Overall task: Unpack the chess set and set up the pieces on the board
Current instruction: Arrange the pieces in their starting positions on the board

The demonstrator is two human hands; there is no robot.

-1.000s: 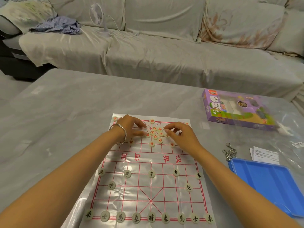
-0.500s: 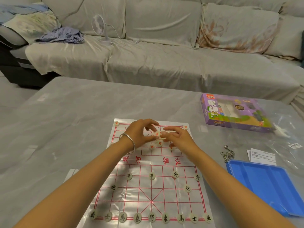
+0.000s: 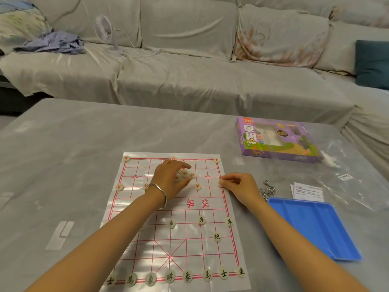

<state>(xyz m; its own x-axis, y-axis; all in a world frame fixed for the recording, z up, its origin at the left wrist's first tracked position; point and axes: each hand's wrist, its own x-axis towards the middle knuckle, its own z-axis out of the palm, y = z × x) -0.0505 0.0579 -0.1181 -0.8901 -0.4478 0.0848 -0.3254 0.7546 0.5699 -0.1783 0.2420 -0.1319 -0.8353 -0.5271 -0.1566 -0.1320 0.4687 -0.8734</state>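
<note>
Box and tray lie right of board.

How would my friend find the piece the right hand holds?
Find the board on the table. Follow its right edge up past the red writing to the right hand. The piece it pinches sits alone at that edge, away from the pile by the left hand.

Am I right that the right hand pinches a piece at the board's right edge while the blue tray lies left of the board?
Not quite: the head view shows the blue tray right of the board. The right hand does pinch a piece at its right edge.
</note>
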